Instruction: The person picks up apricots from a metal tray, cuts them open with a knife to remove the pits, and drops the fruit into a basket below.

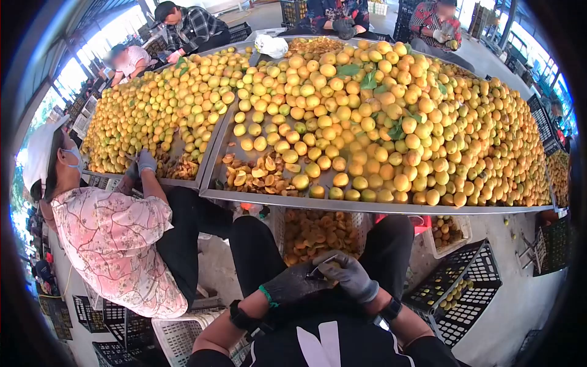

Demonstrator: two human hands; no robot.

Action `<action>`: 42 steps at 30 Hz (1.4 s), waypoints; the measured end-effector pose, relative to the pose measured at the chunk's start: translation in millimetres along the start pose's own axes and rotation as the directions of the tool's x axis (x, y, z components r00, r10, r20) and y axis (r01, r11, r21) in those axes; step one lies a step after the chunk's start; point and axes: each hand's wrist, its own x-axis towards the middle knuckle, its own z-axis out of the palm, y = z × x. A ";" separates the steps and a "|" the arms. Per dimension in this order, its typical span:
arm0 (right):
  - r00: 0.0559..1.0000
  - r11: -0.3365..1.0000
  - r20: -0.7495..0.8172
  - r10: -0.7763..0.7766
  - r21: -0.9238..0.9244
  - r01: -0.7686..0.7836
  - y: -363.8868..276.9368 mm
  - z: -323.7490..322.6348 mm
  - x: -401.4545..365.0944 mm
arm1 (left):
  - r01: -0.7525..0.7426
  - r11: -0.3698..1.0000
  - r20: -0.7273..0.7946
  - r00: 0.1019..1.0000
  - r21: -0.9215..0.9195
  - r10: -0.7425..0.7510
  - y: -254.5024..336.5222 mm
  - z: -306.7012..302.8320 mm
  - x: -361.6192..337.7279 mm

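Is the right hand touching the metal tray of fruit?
Apart. The head view shows the right hand far below the tray rim, with a clear gap between.

Both hands wear dark grey fabric gloves. The glove on the left hand [292, 285] ends in a thin green cuff [266, 295], and the one on the right hand [353, 276] looks paler across the knuckles. A black band [241, 317] circles the left wrist, a black watch [391, 309] the right. The forearms are uncovered. Black trousers [255, 244] cover the legs, and the black top [367, 352] carries a white printed mark [323, 348].
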 end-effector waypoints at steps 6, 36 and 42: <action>0.982 0.935 -0.157 -0.108 0.321 0.154 14.5 -4.1 -6.4 | -0.001 0.955 -0.182 0.982 0.297 0.057 -22.6 4.3 -1.9; 0.906 0.684 0.077 -0.416 -0.630 0.367 -13.9 4.0 -33.6 | -0.051 0.712 -0.225 0.931 0.701 0.288 -0.4 29.1 -26.3; 0.830 0.556 0.112 -0.547 -0.692 0.460 -6.1 7.9 -27.2 | -0.071 0.727 -0.244 0.916 0.682 0.319 -18.7 29.8 -26.7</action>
